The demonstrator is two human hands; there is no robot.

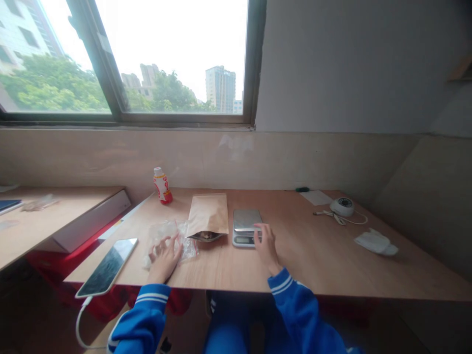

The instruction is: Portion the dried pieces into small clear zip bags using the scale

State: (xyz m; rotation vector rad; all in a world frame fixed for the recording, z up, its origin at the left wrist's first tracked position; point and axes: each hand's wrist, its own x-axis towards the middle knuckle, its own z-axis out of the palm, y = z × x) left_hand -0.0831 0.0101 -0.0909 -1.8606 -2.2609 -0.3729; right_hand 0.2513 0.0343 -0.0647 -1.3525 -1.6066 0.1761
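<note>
My left hand (164,258) rests over some clear plastic bags (190,248) with red edges, its fingers spread and bent a little. Just right of it lies a brown kraft paper pouch (209,211), its mouth gaping toward me with something brown inside that I cannot make out. A small silver kitchen scale (247,220) stands to the right of the pouch, with nothing on its plate. At the scale's right edge is my right hand (267,248), fingers apart and fingertips by the plate and display; whether they touch it I cannot tell.
A phone (107,268) with a white cable lies at the left table edge. Behind stands a red-and-white bottle (162,187). To the right are a white dome camera (342,207) with its cable, a paper sheet (316,197), a green-handled tool (303,190) and a crumpled white tissue (376,242).
</note>
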